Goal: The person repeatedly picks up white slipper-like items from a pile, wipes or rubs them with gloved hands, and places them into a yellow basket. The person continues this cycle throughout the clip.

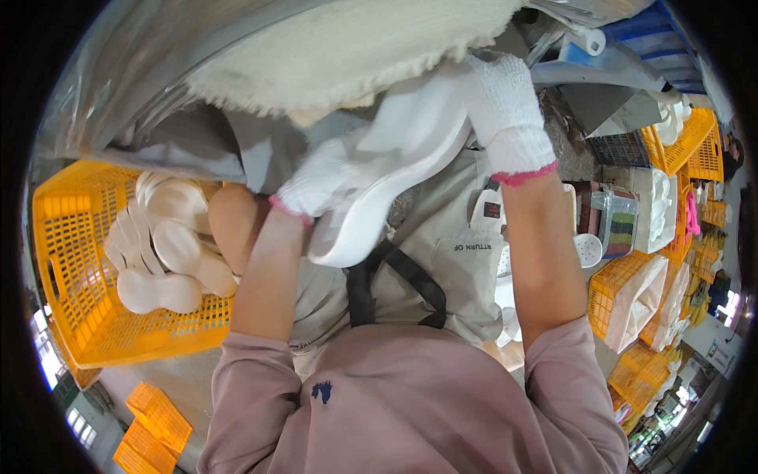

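A white shoe sole (pixel 395 170) is held up between both gloved hands, just under a cream fleecy wheel or pad (pixel 339 47) at the top. My left hand (pixel 320 182), in a white knit glove, grips the sole's lower part. My right hand (pixel 501 110), also gloved, holds its upper end against the fleecy pad. My bare forearms rise from pink sleeves at the bottom.
A yellow plastic crate (pixel 71 268) at the left holds several cream soles (pixel 170 237). More yellow crates (pixel 687 146) with white parts stand at the right, and a white-lined one (pixel 628 292) lower right. A grey apron covers my lap.
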`<state>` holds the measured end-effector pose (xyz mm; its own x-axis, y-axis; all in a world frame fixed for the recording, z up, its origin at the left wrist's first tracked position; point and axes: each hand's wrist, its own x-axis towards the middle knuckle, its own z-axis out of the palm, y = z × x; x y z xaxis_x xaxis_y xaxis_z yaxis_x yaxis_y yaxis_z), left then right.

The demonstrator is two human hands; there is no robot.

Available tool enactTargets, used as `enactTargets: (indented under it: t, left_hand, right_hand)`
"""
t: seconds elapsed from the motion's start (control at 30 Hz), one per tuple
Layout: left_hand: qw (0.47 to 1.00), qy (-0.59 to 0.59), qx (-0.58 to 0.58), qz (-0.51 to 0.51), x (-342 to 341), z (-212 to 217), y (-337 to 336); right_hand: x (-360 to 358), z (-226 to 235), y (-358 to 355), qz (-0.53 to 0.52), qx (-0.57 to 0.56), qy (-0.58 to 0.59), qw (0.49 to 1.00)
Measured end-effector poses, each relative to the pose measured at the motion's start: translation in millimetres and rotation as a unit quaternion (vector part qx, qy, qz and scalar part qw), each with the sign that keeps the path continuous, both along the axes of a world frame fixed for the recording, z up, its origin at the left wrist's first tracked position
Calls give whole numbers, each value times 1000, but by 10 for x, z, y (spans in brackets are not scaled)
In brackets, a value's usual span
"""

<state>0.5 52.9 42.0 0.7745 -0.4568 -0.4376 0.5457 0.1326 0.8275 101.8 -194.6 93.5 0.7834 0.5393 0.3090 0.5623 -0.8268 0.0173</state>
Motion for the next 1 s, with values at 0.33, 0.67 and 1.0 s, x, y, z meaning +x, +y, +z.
enactTargets:
  t: [0.33, 0.67, 1.0]
  left_hand:
    - [876, 23, -219, 430, 23, 162, -1482]
    - [927, -124, 125, 330, 737, -33, -1526]
    - [765, -188, 612, -76, 734, -491, -475]
  right_hand:
    - [-1266, 883, 78, -106, 251, 241, 931]
    - [-1068, 431, -20, -257, 402, 120, 871]
    - [-443, 276, 81, -200, 352, 105, 908]
